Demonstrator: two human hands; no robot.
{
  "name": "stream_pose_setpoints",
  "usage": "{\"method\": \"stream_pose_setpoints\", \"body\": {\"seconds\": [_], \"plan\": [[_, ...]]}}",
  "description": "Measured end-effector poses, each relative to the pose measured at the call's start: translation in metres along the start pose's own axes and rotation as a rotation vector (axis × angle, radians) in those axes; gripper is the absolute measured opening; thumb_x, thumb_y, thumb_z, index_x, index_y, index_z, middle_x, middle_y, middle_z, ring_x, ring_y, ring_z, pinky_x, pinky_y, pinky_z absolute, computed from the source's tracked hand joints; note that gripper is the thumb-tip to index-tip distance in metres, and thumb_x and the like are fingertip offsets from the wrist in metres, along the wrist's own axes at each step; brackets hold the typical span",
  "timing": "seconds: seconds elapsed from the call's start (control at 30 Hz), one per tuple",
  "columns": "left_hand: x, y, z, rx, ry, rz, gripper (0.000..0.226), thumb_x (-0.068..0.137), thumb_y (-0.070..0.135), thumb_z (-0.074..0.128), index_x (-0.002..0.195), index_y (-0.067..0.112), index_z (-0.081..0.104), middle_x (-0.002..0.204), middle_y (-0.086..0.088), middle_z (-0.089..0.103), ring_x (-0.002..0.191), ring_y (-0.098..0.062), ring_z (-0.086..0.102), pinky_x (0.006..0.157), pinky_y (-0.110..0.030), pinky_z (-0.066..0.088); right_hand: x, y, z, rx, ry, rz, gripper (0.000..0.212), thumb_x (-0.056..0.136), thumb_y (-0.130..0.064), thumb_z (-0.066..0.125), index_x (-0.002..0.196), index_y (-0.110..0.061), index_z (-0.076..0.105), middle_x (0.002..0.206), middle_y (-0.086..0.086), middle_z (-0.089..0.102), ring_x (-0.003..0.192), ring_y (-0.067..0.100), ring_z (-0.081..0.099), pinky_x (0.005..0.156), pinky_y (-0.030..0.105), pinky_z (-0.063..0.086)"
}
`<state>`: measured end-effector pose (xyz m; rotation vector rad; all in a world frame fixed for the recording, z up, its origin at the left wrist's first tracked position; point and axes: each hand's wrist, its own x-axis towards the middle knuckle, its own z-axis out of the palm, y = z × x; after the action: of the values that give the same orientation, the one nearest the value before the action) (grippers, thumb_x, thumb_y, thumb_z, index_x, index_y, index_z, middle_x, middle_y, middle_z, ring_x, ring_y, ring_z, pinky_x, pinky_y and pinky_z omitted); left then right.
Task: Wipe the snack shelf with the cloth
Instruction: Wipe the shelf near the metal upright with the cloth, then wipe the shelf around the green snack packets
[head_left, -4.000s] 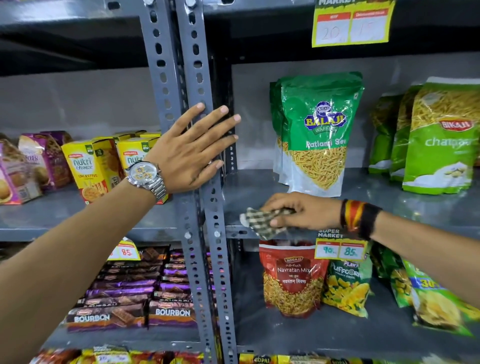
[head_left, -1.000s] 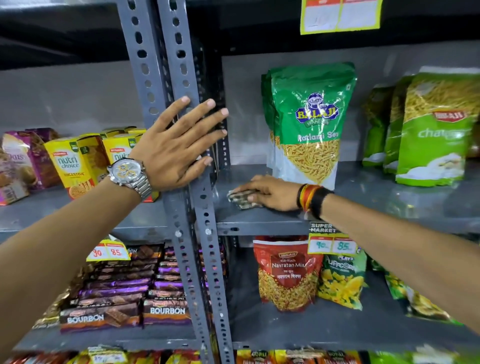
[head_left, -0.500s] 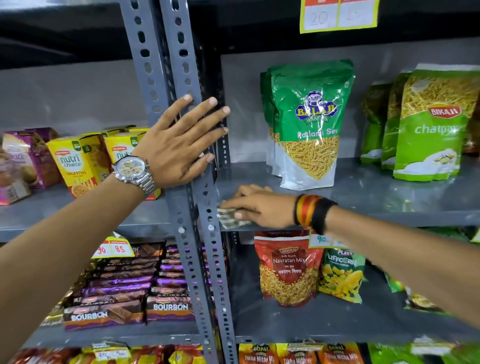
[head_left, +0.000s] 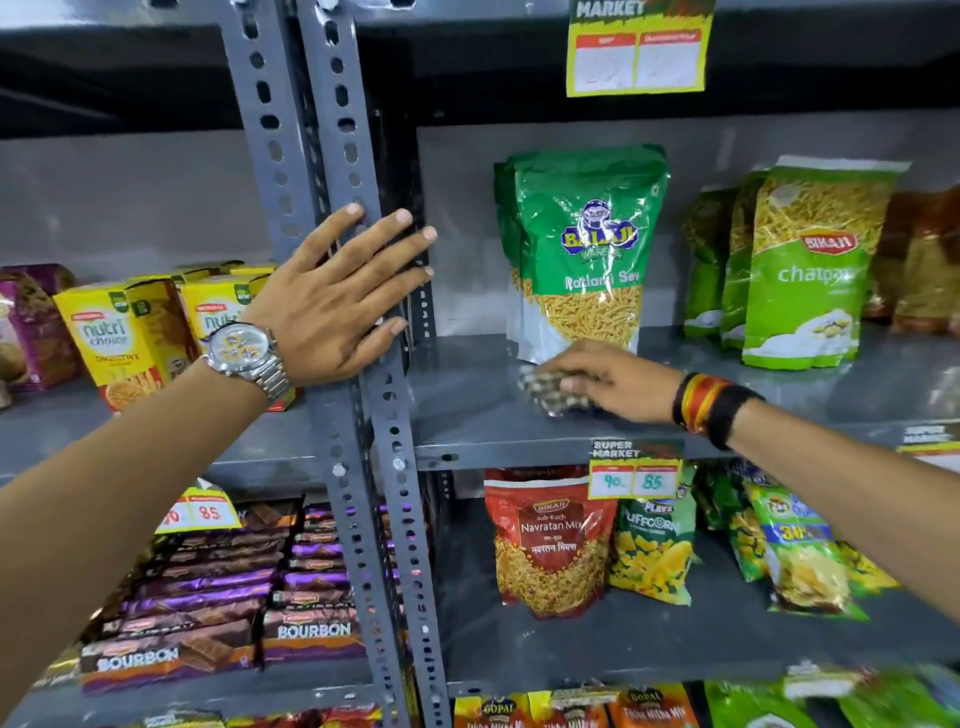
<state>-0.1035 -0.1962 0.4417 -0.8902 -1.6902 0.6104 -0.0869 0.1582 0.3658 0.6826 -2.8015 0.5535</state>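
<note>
The grey metal snack shelf (head_left: 467, 410) runs across the middle of the view. My right hand (head_left: 613, 382) presses a checked cloth (head_left: 548, 389) flat on that shelf, just in front of a green Balaji Ratlami Sev bag (head_left: 587, 249). The cloth pokes out under my fingertips; the rest is hidden by the hand. My left hand (head_left: 337, 296) lies flat with fingers spread against the perforated grey upright post (head_left: 358, 467), holding nothing. It wears a silver watch.
Green Bikaji bags (head_left: 800, 270) stand to the right on the same shelf. Yellow Nutri Choice boxes (head_left: 124, 338) sit on the left shelf. Below are a red Navratan Mix bag (head_left: 550, 540), Puffcorn bags (head_left: 654, 545), Bourbon packs (head_left: 218, 613) and price tags (head_left: 634, 467).
My right hand has slid the cloth from the shelf's front left corner back and to the right, toward the Balaji bag. The left hand stays on the post.
</note>
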Motion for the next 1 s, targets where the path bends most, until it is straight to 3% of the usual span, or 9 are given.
{"method": "stream_pose_setpoints", "body": {"seconds": [0.17, 0.33, 0.5, 0.63, 0.7, 0.77, 0.87, 0.93, 1.0], "plan": [[-0.002, 0.001, -0.002, -0.012, -0.034, 0.003, 0.058, 0.105, 0.039, 0.033, 0.155, 0.009, 0.036, 0.168, -0.011, 0.017, 0.156, -0.031, 0.010, 0.123, -0.060, 0.014, -0.002, 0.007, 0.024, -0.122, 0.115, 0.074, 0.037, 0.098, -0.028, 0.047, 0.132, -0.040, 0.053, 0.119, 0.000, 0.059, 0.117, 0.024, 0.050, 0.100, 0.051, 0.039], [0.004, 0.020, -0.015, -0.108, -0.102, -0.070, 0.060, 0.103, 0.041, 0.031, 0.149, 0.005, 0.045, 0.165, -0.015, 0.026, 0.155, -0.034, 0.014, 0.121, -0.063, 0.017, -0.027, 0.009, 0.004, -0.028, -0.082, 0.068, 0.038, 0.100, -0.028, 0.043, 0.137, -0.034, 0.049, 0.124, 0.008, 0.057, 0.119, 0.028, 0.052, 0.103, 0.047, 0.041], [0.012, 0.079, -0.029, -0.234, -0.203, 0.002, 0.062, 0.103, 0.044, 0.032, 0.149, 0.004, 0.044, 0.161, -0.019, 0.035, 0.152, -0.036, 0.025, 0.123, -0.057, 0.018, -0.094, 0.020, -0.036, 0.165, -0.213, 0.014, 0.032, 0.099, -0.025, 0.049, 0.128, -0.034, 0.058, 0.123, -0.014, 0.058, 0.114, 0.001, 0.054, 0.098, 0.019, 0.041], [0.037, 0.138, -0.018, -0.375, -0.308, -0.008, 0.063, 0.104, 0.046, 0.031, 0.150, 0.005, 0.043, 0.157, -0.019, 0.042, 0.146, -0.035, 0.038, 0.119, -0.053, 0.031, -0.089, 0.060, -0.065, 0.242, 0.046, 0.113, 0.033, 0.099, -0.014, 0.049, 0.129, -0.023, 0.058, 0.132, 0.002, 0.058, 0.121, 0.014, 0.053, 0.105, 0.031, 0.041], [0.051, 0.163, -0.008, -0.458, -0.371, -0.040, 0.064, 0.104, 0.048, 0.028, 0.151, 0.006, 0.041, 0.156, -0.018, 0.043, 0.145, -0.034, 0.040, 0.115, -0.052, 0.037, -0.076, 0.071, -0.059, 0.219, 0.043, 0.145, 0.033, 0.098, -0.011, 0.049, 0.130, -0.017, 0.058, 0.132, 0.004, 0.058, 0.122, 0.014, 0.051, 0.102, 0.026, 0.039], [0.062, 0.184, 0.001, -0.527, -0.433, -0.091, 0.066, 0.105, 0.051, 0.024, 0.151, 0.007, 0.039, 0.156, -0.016, 0.043, 0.144, -0.031, 0.041, 0.115, -0.050, 0.039, -0.064, 0.082, -0.040, 0.125, 0.010, 0.159, 0.034, 0.099, -0.020, 0.048, 0.131, -0.026, 0.057, 0.135, 0.003, 0.056, 0.127, 0.018, 0.049, 0.103, 0.028, 0.037], [0.065, 0.209, 0.012, -0.574, -0.466, -0.151, 0.067, 0.104, 0.054, 0.028, 0.151, 0.008, 0.042, 0.153, -0.014, 0.049, 0.140, -0.030, 0.047, 0.115, -0.046, 0.040, -0.063, 0.082, -0.028, -0.072, -0.028, 0.189, 0.034, 0.098, -0.041, 0.040, 0.130, -0.049, 0.048, 0.139, 0.001, 0.050, 0.134, 0.029, 0.039, 0.111, 0.057, 0.026], [0.065, 0.216, 0.014, -0.624, -0.468, -0.197, 0.067, 0.103, 0.055, 0.029, 0.149, 0.008, 0.044, 0.148, -0.014, 0.054, 0.135, -0.030, 0.053, 0.111, -0.043, 0.043, -0.074, 0.080, -0.035, -0.021, -0.096, 0.097, 0.034, 0.099, -0.037, 0.043, 0.132, -0.044, 0.050, 0.134, 0.002, 0.051, 0.130, 0.027, 0.043, 0.110, 0.052, 0.030], [0.063, 0.217, 0.016, -0.646, -0.463, -0.216, 0.071, 0.103, 0.058, 0.025, 0.147, 0.007, 0.047, 0.146, -0.015, 0.057, 0.131, -0.030, 0.057, 0.108, -0.041, 0.045, -0.093, 0.073, -0.047, 0.057, -0.182, -0.030, 0.033, 0.099, -0.028, 0.049, 0.131, -0.032, 0.056, 0.123, 0.002, 0.054, 0.117, 0.017, 0.051, 0.103, 0.035, 0.039]]}}
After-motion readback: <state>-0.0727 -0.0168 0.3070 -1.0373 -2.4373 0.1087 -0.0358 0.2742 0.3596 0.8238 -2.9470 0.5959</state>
